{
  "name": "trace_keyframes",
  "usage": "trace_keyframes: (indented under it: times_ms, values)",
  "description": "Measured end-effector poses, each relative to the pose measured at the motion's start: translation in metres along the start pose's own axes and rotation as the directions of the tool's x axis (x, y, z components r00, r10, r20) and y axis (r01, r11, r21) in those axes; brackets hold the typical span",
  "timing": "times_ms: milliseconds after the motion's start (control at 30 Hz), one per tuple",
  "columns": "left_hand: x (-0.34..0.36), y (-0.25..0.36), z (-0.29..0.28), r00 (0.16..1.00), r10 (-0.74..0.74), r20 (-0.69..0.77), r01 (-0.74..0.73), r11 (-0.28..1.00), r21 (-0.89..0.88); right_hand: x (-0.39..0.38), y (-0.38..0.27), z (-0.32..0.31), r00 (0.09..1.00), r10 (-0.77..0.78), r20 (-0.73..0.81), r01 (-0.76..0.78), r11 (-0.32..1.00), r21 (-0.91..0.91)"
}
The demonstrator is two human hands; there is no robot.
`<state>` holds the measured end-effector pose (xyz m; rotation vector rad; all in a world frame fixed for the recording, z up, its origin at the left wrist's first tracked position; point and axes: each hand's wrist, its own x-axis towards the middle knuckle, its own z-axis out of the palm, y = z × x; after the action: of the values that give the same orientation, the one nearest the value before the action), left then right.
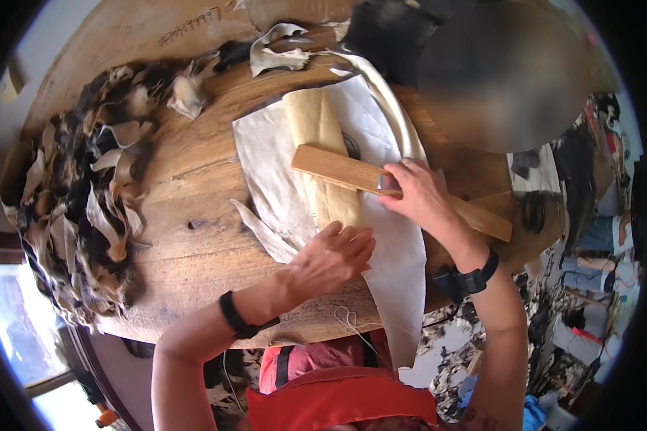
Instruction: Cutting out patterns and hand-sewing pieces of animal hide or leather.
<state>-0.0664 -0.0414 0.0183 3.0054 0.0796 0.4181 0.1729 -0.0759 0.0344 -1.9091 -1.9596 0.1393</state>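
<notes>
A pale hide [266, 161] lies on the wooden table, partly under a white sheet [397, 266]. On these rests a folded cream-yellow piece [315, 118], its material unclear. Across it, slanting down to the right, lies a flat wooden strip [331, 167]. My right hand [418, 192] is closed round the strip near its middle, thumb and fingers beside a small grey shiny patch that I cannot identify. At the lower end of the cream piece, my left hand [336, 251] has its fingers curled together; whatever is in them is hidden.
Fur and hide scraps [97, 194] heap along the table's left side. A curled white hide scrap [277, 50] and dark fur [384, 29] lie at the far edge. Thin thread [349, 320] hangs near the front edge. A blurred patch hides the far right.
</notes>
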Motion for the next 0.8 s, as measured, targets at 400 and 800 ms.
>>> trace_keyframes:
  times_ms: [400, 800]
  values:
    - [-0.070, 0.014, -0.012, 0.818, -0.574, 0.032, 0.574, 0.819, 0.010, 0.005, 0.037, -0.003, 0.977, 0.195, -0.090, -0.203, 0.975, -0.085]
    - [-0.116, -0.037, -0.030, 0.852, -0.523, 0.002, 0.464, 0.754, -0.465, 0.014, 0.032, -0.039, 0.956, 0.228, 0.182, -0.225, 0.974, -0.037]
